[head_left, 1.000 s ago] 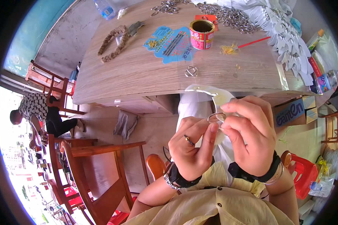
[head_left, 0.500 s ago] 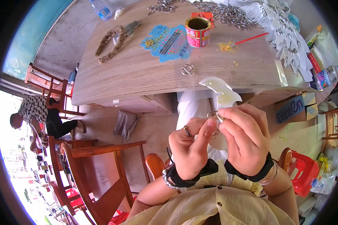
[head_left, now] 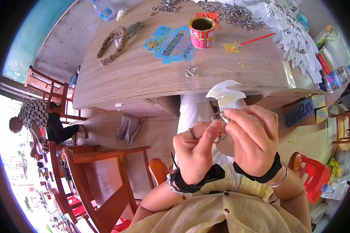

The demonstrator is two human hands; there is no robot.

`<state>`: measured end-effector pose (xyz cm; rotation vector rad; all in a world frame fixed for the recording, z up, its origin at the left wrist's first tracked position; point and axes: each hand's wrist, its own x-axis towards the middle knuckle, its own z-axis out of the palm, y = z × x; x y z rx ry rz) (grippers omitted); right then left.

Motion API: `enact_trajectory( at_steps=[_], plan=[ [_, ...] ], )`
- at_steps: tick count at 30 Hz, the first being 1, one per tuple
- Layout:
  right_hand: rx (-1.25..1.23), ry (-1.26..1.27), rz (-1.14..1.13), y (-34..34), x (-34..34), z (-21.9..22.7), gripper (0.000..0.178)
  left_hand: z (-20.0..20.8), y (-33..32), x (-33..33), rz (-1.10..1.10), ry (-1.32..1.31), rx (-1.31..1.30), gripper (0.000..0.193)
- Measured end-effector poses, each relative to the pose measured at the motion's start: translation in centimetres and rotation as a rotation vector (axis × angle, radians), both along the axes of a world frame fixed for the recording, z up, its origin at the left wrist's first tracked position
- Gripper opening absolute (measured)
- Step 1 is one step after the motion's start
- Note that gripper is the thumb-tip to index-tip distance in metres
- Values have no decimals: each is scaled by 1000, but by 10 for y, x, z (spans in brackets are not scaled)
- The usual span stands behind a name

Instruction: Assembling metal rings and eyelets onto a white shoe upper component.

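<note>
A: ok so what are the hands up to rn?

B: Left hand [head_left: 194, 150] is curled up, thumb and forefinger pinched tight on a thin metal ring [head_left: 217, 113]. The ring pokes out just past the thumb tip, sitting right between both hands.

A: and the other one?

B: Right hand [head_left: 256, 139] has its fingertips bunched in close on the ring's right side. Can't tell if it's got the white cut-out [head_left: 228, 95] too, since the lower part's hidden. The rest sticks out just beyond those fingers.

A: what's past that?

B: Wood-grain table [head_left: 144, 79], crossed rings [head_left: 191, 71] near its front edge, then a blue card [head_left: 171, 47], red stick [head_left: 256, 39], open tin [head_left: 201, 39]. Way back, a heap of metal bits [head_left: 237, 17].
</note>
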<state>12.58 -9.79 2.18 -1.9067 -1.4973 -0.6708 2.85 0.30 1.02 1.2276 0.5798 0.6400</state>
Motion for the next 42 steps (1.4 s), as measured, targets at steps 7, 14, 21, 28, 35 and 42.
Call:
enact_trajectory(
  at_steps=[7, 14, 21, 28, 35, 42],
  plan=[
    [9, -79, -27, -2, 1, -4, 17, 6, 0, 1, 22, 10, -66, 19],
    [-22, -160, -168, -5, -7, -8, 18, 4, 4, 0, 56, -51, -115, 19],
    [11, -155, -219, -4, -10, -14, 22, 1, 11, -3, -4, -157, -159, 23],
    [20, -138, -234, -4, -15, -10, 24, 11, 11, -8, -109, -195, -220, 15],
    [-47, -227, -169, -11, -12, -4, 26, 13, 14, -10, -144, -222, -238, 11],
    [-25, -185, -107, -13, -10, -2, 31, 18, 14, -14, -138, -263, -257, 9]
  ],
)
